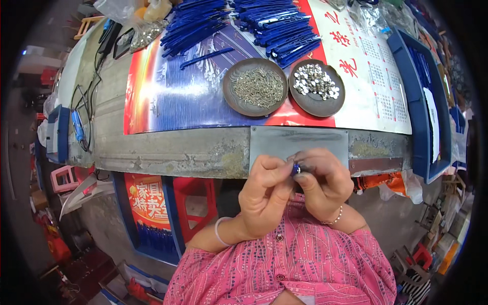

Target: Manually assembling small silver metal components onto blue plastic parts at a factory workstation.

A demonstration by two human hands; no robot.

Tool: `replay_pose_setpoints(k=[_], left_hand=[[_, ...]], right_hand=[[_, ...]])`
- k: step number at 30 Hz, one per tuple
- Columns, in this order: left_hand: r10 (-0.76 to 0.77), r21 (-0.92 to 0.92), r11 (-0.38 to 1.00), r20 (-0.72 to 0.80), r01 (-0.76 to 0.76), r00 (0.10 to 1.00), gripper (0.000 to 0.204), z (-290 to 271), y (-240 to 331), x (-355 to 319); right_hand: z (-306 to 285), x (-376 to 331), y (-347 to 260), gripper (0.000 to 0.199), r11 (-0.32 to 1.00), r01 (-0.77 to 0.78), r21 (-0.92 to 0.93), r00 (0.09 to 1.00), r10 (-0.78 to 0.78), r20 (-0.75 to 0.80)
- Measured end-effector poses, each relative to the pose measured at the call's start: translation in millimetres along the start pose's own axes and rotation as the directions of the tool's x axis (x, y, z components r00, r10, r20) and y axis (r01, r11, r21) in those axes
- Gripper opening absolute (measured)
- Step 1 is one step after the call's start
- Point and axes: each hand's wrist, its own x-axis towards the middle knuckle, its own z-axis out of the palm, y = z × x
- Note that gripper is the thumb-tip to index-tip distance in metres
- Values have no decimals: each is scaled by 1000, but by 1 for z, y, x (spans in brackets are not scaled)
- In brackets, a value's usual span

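Note:
In front of my chest, my left hand [265, 195] and my right hand [326, 184] meet with fingertips pinched together. Between them is a small dark-blue piece [296, 169] with a bright metal spot; my fingers cover most of it, so its full shape is hidden. Both hands are over the near edge of a grey metal plate [300, 137]. Beyond the plate, a brown round dish [244, 108] holds many thin metal pins [258, 87]. Beside it, a second brown dish [320, 108] contains small shiny round metal pieces [316, 81].
Long slim blue strips [195, 25] lie in two piles at the back, with one loose strip [206, 58] nearer. A printed poster [173, 109] covers the bench. Blue bins stand at the right [419, 147] and below left [133, 239]. A red stool [195, 203] is under the bench.

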Motion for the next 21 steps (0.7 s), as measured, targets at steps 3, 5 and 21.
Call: replay_pose_setpoints(k=[3, 5, 21], left_hand=[[37, 172, 984, 23, -40, 999, 31, -2, 4, -2], [6, 150, 989, -21, -3, 1000, 29, 5, 9, -2], [-279, -163, 946, 24, 279, 960, 21, 13, -6, 1]], right_hand=[[-1, 4, -3, 14, 993, 64, -97, 998, -61, 33], [-3, 4, -1, 14, 985, 88, -146, 995, -80, 62], [-35, 5, 17, 23, 968, -138, -211, 989, 122, -87]])
